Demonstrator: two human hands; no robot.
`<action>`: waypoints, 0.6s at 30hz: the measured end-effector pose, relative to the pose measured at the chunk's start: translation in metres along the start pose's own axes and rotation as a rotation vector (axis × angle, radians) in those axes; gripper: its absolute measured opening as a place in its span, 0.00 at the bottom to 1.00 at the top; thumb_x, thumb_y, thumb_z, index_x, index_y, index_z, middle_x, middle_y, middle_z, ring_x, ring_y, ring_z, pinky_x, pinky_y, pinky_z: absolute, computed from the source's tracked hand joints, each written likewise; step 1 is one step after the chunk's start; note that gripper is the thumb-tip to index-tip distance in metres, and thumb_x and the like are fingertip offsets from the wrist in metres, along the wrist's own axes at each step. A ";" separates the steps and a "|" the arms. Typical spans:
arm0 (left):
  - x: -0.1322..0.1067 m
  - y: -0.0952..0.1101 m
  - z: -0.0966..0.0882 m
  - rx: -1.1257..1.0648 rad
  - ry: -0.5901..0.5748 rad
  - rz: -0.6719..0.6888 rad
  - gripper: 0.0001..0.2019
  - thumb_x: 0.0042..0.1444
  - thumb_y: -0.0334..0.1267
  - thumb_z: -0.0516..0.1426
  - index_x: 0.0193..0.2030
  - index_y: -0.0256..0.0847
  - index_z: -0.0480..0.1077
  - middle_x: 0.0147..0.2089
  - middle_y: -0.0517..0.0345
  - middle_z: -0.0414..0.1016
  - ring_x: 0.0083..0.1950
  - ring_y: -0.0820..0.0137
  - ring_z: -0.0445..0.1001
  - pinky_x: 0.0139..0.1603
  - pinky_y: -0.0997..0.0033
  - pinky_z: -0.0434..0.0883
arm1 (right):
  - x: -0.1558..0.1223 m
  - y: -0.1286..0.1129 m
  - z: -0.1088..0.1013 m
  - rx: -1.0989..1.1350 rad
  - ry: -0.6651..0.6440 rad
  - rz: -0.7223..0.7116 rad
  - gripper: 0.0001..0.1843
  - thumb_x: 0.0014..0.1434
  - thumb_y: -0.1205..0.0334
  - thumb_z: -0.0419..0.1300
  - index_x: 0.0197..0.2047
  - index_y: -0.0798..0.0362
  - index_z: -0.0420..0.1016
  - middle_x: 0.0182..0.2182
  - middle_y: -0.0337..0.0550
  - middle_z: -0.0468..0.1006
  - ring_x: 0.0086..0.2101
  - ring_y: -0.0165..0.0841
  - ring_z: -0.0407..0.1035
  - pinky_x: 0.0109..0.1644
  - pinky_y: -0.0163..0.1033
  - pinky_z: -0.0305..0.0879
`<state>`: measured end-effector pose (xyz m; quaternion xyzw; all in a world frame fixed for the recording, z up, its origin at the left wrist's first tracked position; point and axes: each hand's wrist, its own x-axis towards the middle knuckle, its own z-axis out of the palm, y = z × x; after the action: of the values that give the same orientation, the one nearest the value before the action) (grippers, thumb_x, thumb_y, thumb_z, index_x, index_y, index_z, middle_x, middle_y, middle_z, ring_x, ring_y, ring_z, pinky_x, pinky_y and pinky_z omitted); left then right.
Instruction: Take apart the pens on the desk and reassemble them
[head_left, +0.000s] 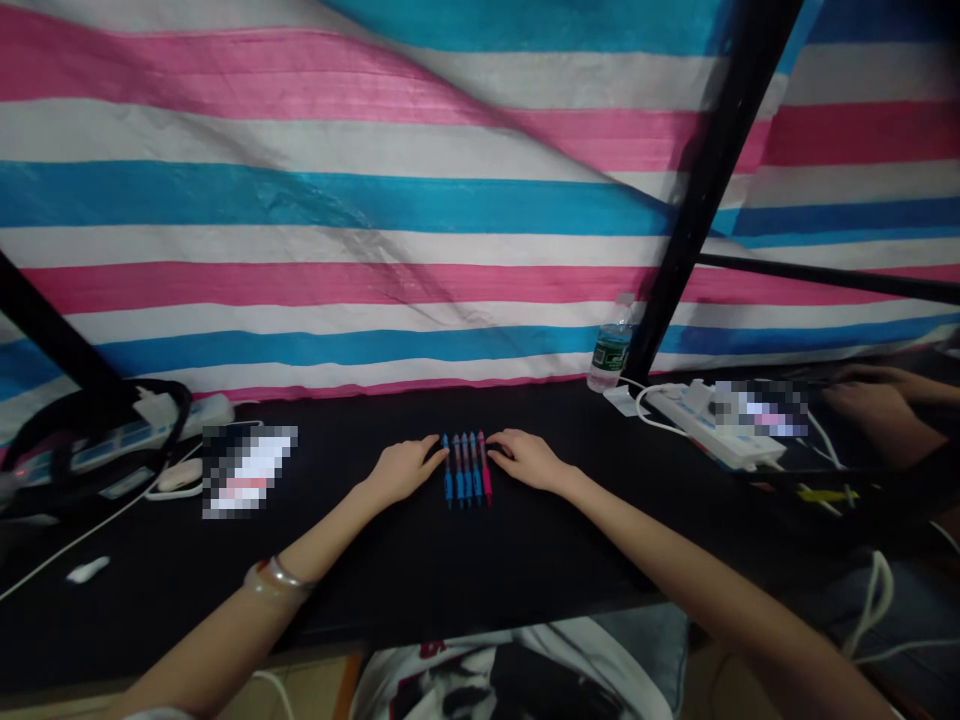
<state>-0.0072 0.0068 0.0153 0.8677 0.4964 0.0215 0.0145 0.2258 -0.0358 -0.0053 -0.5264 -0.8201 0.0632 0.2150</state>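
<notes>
Five light, stiff plastic pens [466, 470] lie side by side between the left hand [405, 472] and right hand [529, 460], both grips open and holding nothing, the smooth barrels best pinched mid-length.

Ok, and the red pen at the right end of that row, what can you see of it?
The red pen is slim, with a pinkish-red, plastic-looking barrel; its clip and tip are too small to make out. It lies on the black tabletop, its length pointing away from the person, parallel to and directly beside a blue pen. The right hand's fingertips are at its far end, touching it or nearly so; I cannot tell which.
</notes>
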 end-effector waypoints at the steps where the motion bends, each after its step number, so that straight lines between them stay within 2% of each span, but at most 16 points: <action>1: 0.000 0.000 0.000 0.000 0.000 0.000 0.27 0.59 0.54 0.38 0.59 0.43 0.59 0.49 0.47 0.72 0.47 0.58 0.72 0.44 0.64 0.66 | 0.000 0.000 0.000 0.003 0.000 0.001 0.14 0.61 0.59 0.50 0.47 0.53 0.70 0.33 0.43 0.71 0.33 0.30 0.65 0.34 0.33 0.56; 18: 0.000 0.000 0.003 0.027 0.020 -0.007 0.29 0.59 0.56 0.36 0.58 0.43 0.58 0.46 0.47 0.74 0.45 0.58 0.73 0.41 0.65 0.65 | -0.001 -0.002 -0.001 0.060 0.040 -0.012 0.16 0.62 0.55 0.48 0.48 0.52 0.69 0.32 0.42 0.70 0.31 0.29 0.64 0.34 0.33 0.56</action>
<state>-0.0067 0.0065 0.0119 0.8657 0.5000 0.0233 -0.0020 0.2250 -0.0382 -0.0037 -0.5161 -0.8165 0.0758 0.2474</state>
